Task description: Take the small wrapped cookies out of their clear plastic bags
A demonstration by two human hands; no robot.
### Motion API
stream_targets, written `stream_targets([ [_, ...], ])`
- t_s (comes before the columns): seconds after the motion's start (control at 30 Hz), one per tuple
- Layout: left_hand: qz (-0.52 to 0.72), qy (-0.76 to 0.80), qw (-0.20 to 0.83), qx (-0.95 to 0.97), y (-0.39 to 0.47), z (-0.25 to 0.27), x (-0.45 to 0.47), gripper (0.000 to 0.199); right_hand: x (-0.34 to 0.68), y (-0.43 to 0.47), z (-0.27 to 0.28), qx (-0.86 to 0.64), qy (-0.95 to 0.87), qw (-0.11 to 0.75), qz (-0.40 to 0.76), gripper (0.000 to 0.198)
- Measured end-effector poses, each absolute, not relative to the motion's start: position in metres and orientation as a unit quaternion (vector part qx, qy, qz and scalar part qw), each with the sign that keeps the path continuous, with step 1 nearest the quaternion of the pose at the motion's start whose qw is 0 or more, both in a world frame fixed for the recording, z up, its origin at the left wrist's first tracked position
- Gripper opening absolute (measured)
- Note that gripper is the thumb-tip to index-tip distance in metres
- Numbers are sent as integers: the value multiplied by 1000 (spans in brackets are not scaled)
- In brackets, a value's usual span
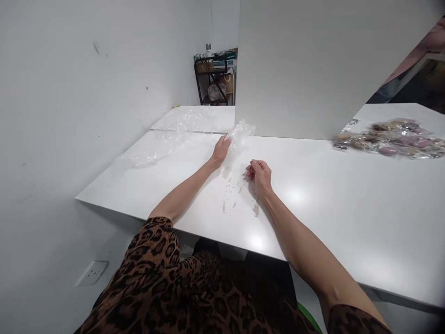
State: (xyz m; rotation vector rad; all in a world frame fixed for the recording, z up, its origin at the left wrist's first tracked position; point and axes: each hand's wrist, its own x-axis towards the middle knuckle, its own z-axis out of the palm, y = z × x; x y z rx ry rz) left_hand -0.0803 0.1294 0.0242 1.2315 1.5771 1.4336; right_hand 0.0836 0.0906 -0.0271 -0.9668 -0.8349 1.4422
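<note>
My left hand (221,150) is closed on a crumpled clear plastic bag (241,132) above the middle of the white table (313,185). To its right, my right hand (260,176) is held with its fingers curled inward, just over the tabletop. Whether anything small sits in those right fingers is hidden from me. Greyish worn marks (225,195) show on the table surface between and below the hands.
More clear plastic bags (153,150) lie along the left side of the table by the wall. A pile of small wrapped items (399,139) lies at the right. A grey panel (295,69) stands upright at the table's back edge. Behind is a black shelf rack (200,81).
</note>
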Motion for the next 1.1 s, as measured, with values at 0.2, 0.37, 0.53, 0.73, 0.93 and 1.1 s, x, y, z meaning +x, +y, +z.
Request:
stream_targets([
  [0.2,602,383,634,298,74,25,-49,24,94,96,-14,-329,-274,581,692,48],
  [0.37,541,332,732,247,61,18,-34,33,109,99,-7,-308,-294,597,680,55],
  [0.53,542,396,695,258,63,8,-40,23,116,107,-12,-358,-324,633,605,55],
  [0.73,524,392,662,365,56,3,-53,46,111,98,-10,-364,-448,637,511,50],
  [0.93,526,434,665,306,56,4,-54,28,114,99,-13,-364,-406,640,541,47],
  [1.1,529,372,722,246,58,16,-62,38,123,111,-20,-393,-336,628,582,48],
])
